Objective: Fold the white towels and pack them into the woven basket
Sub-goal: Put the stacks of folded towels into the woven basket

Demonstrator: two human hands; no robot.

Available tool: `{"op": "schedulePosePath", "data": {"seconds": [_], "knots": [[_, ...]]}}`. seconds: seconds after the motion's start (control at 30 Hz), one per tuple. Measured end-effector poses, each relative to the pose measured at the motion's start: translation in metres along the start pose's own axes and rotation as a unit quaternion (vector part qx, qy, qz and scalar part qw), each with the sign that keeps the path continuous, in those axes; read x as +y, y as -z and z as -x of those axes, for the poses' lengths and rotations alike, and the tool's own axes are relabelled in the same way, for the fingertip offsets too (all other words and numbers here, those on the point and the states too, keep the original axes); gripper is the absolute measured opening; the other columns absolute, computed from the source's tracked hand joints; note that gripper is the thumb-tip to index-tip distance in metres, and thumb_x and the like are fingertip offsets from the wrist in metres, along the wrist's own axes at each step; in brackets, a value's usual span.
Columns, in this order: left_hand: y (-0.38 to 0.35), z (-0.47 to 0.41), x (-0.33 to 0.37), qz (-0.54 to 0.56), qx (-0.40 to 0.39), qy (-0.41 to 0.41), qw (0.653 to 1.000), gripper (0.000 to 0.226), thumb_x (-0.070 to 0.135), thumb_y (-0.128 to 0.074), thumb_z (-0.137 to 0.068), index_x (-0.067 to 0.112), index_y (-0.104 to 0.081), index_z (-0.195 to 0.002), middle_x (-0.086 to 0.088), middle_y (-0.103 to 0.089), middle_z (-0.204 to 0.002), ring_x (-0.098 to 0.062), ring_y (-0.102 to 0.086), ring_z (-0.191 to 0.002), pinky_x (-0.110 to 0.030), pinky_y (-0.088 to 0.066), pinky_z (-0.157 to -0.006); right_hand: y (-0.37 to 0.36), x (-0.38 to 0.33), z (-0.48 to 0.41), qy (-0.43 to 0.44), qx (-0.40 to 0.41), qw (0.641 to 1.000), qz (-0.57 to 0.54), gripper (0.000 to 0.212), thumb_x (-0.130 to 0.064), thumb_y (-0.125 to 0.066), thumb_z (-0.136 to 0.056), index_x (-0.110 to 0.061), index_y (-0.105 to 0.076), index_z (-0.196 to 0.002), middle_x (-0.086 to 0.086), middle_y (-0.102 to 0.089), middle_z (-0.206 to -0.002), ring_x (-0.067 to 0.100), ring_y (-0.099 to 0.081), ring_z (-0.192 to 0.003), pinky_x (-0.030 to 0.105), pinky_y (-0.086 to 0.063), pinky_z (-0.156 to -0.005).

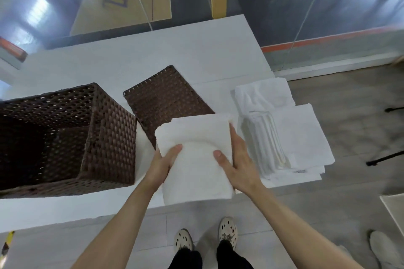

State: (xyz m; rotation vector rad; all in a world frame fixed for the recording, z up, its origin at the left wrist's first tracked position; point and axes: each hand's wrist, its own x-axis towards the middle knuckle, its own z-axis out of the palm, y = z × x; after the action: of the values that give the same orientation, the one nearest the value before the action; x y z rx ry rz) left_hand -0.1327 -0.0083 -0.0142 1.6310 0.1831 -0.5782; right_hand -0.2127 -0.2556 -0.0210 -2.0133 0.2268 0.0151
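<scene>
Both hands hold the folded towel (193, 172) over the near edge of the table (175, 54). The left hand (166, 162) clasps its left side, thumb on top, fingers hidden beneath. The right hand (239, 166) clasps its right side, thumb on top, fingers stretched along the edge. Just beyond the fingertips lies a woven lid (164, 96), its near corner covered by the towel. Left of the left fingers stands the basket (109, 131) — open-topped, dark inside. Right of the right fingers sits a pile (293, 135) of white towels — some folded flat, one rumpled behind.
</scene>
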Motion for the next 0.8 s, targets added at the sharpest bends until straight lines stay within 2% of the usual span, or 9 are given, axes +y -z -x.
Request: {"op": "schedulePosePath", "data": {"seconds": [0.1, 0.17, 0.2, 0.27, 0.33, 0.47, 0.6, 0.7, 0.8], "knots": [[0.001, -0.002, 0.027, -0.014, 0.016, -0.044, 0.999, 0.065, 0.039, -0.065, -0.098, 0.04, -0.041, -0.158, 0.013, -0.067, -0.141, -0.022, -0.065, -0.133, -0.047, -0.057, -0.107, 0.017, -0.022, -0.01, 0.007, 0.028, 1.0, -0.004, 0.081, -0.065, -0.053, -0.099, -0.061, -0.001, -0.162, -0.017, -0.034, -0.162, -0.002, -0.045, -0.127, 0.037, -0.043, -0.11], [0.001, 0.007, 0.053, -0.024, 0.032, -0.102, 0.994, 0.066, 0.024, -0.06, -0.107, 0.046, -0.028, -0.161, 0.032, -0.06, -0.138, 0.003, -0.064, -0.125, -0.028, -0.058, -0.101, 0.024, -0.04, -0.017, 0.014, 0.041, 0.999, -0.02, 0.079, -0.062, -0.056, -0.1, -0.059, -0.006, -0.162, -0.02, -0.034, -0.16, -0.004, -0.043, -0.134, 0.038, -0.041, -0.115], [0.002, 0.016, 0.069, -0.028, 0.031, -0.12, 0.992, 0.073, 0.023, -0.059, -0.11, 0.048, -0.018, -0.164, 0.033, -0.056, -0.144, 0.01, -0.061, -0.124, -0.021, -0.056, -0.1, 0.026, -0.049, -0.021, 0.023, 0.046, 0.998, -0.031, 0.078, -0.062, -0.057, -0.101, -0.057, -0.01, -0.163, -0.021, -0.035, -0.16, -0.003, -0.042, -0.139, 0.041, -0.04, -0.118], [0.011, 0.032, 0.096, -0.048, 0.012, -0.158, 0.986, 0.079, 0.033, -0.061, -0.11, 0.056, -0.009, -0.165, 0.024, -0.054, -0.155, 0.003, -0.058, -0.136, -0.029, -0.05, -0.113, 0.028, -0.07, -0.03, 0.046, 0.054, 0.997, -0.041, 0.078, -0.067, -0.056, -0.099, -0.055, -0.014, -0.163, -0.021, -0.036, -0.161, 0.002, -0.04, -0.146, 0.046, -0.039, -0.121], [0.032, 0.043, 0.121, -0.077, 0.005, -0.198, 0.977, 0.071, 0.042, -0.062, -0.109, 0.059, -0.018, -0.161, 0.021, -0.057, -0.154, -0.003, -0.057, -0.14, -0.04, -0.046, -0.119, 0.026, -0.099, -0.041, 0.063, 0.057, 0.996, -0.035, 0.081, -0.072, -0.052, -0.094, -0.053, -0.015, -0.163, -0.021, -0.037, -0.161, 0.004, -0.04, -0.146, 0.046, -0.038, -0.122], [0.093, 0.064, 0.171, -0.086, 0.041, -0.252, 0.963, 0.057, 0.054, -0.063, -0.104, 0.066, -0.031, -0.149, 0.025, -0.063, -0.145, -0.001, -0.06, -0.135, -0.038, -0.048, -0.116, 0.003, -0.172, -0.062, 0.132, 0.048, 0.99, -0.017, 0.08, -0.071, -0.048, -0.096, -0.048, -0.014, -0.164, -0.019, -0.033, -0.165, 0.007, -0.042, -0.144, 0.047, -0.039, -0.12], [0.172, 0.089, 0.191, -0.038, 0.108, -0.268, 0.957, 0.066, 0.053, -0.062, -0.098, 0.046, -0.034, -0.157, 0.032, -0.069, -0.132, 0.006, -0.066, -0.123, -0.018, -0.055, -0.097, -0.049, -0.259, -0.071, 0.218, 0.016, 0.975, 0.029, 0.076, -0.074, -0.04, -0.098, -0.067, 0.008, -0.156, -0.019, -0.007, -0.174, 0.021, -0.041, -0.149, 0.042, -0.042, -0.113], [0.243, 0.103, 0.188, -0.009, 0.169, -0.263, 0.95, 0.06, 0.047, -0.062, -0.096, 0.04, -0.043, -0.153, 0.025, -0.072, -0.132, 0.001, -0.068, -0.123, -0.023, -0.056, -0.1, -0.107, -0.312, -0.076, 0.255, 0.003, 0.966, 0.053, 0.077, -0.075, -0.037, -0.096, -0.07, 0.016, -0.152, -0.011, 0.001, -0.177, 0.037, -0.049, -0.144, 0.053, -0.049, -0.11], [0.316, 0.113, 0.178, -0.01, 0.197, -0.251, 0.948, 0.055, 0.042, -0.06, -0.102, 0.031, -0.048, -0.155, 0.014, -0.075, -0.131, -0.005, -0.073, -0.117, -0.026, -0.06, -0.096, -0.177, -0.343, -0.081, 0.266, -0.017, 0.962, 0.057, 0.079, -0.067, -0.042, -0.103, -0.064, 0.015, -0.157, -0.005, 0.003, -0.178, 0.041, -0.054, -0.139, 0.052, -0.049, -0.109]]}}
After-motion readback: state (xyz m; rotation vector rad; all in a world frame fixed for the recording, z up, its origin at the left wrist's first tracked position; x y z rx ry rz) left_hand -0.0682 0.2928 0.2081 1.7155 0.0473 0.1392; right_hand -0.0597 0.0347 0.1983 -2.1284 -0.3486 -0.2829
